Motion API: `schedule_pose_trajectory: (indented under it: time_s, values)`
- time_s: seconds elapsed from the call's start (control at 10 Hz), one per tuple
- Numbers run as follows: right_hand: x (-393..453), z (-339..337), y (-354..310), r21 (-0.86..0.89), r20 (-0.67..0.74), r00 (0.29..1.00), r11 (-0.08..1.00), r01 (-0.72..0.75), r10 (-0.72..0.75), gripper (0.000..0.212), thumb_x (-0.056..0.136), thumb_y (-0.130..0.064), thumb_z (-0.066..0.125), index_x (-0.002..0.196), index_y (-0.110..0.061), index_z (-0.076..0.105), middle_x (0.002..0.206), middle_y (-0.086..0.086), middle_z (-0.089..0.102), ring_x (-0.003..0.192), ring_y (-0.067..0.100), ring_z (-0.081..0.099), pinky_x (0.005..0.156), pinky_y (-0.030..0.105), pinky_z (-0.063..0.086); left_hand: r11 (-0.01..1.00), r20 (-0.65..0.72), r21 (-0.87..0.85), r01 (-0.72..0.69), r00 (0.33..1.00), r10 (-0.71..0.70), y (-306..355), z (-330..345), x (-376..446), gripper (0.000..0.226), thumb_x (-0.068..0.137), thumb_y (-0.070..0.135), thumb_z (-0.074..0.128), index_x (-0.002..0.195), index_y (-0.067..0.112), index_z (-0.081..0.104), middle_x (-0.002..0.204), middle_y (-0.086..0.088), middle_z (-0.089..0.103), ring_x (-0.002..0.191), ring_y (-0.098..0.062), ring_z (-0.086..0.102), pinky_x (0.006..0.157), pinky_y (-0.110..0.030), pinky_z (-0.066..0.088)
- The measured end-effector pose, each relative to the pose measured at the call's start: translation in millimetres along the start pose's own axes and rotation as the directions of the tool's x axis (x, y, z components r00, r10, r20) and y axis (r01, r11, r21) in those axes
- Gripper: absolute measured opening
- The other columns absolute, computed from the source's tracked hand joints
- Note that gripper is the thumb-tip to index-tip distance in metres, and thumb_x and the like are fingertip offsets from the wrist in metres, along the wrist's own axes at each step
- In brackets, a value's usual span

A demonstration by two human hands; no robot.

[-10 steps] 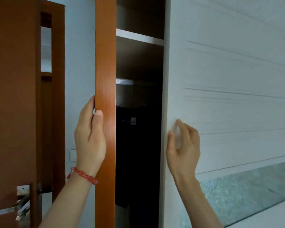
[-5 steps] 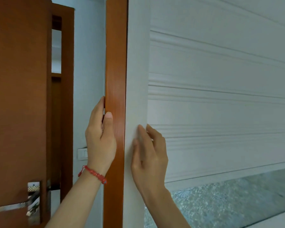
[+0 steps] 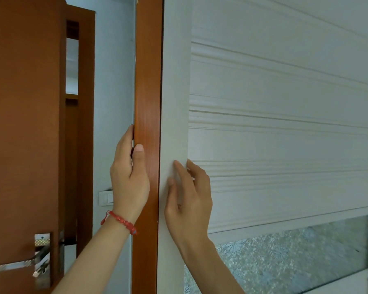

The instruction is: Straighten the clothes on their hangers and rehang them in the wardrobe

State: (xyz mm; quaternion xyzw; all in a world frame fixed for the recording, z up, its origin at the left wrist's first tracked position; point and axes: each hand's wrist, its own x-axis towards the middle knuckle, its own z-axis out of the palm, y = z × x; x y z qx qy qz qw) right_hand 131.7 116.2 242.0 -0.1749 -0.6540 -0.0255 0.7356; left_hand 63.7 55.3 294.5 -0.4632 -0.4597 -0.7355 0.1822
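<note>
Here, one white sliding wardrobe door (image 3: 274,145) shut flush against one orange wooden frame post (image 3: 148,81); no gap, so clothes and hangers hidden behind it. My left hand (image 3: 129,179) wraps post edge, thumb pressed on front face, fingers curled round far side. My right hand (image 3: 189,200) lies flat on door's left stile, fingers spread, clasping nothing. One red bead bracelet (image 3: 119,220) on left wrist. One brown room door (image 3: 23,124) at left, one metal lever handle (image 3: 15,266). One frosted glass panel (image 3: 295,253) along door's lower part. One wall switch (image 3: 106,198) beside post.
</note>
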Motion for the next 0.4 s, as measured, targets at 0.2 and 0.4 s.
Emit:
schedule_pose_trajectory:
  time_s: [0.2,0.4]
  values:
    - [0.6,-4.2,1.9,0.008,0.021,1.000,1.000,-0.001,0.001,0.033,0.086,-0.021,0.048,0.119,-0.021,0.053,0.119,0.008,0.059,0.109,0.012,0.050,0.084,0.011,0.039,1.000,-0.009,0.000,0.000,1.000,0.000,0.9,-1.5,0.2,0.041,0.098,0.024,0.035,0.139,0.020,0.034,0.142,-0.001,0.044,0.131,-0.015,0.041,0.107,-0.028,0.035]
    - [20.8,-38.2,12.1,0.223,0.249,0.969,0.973,-0.053,-0.004,0.032,0.087,-0.023,0.048,0.115,-0.025,0.063,0.122,-0.004,0.061,0.102,0.005,0.061,0.081,0.021,0.052,0.999,0.054,0.041,-0.001,0.999,-0.001,2.6,-10.2,3.1,0.042,0.097,0.029,0.038,0.138,0.025,0.034,0.142,0.002,0.044,0.130,-0.011,0.041,0.105,-0.026,0.034]
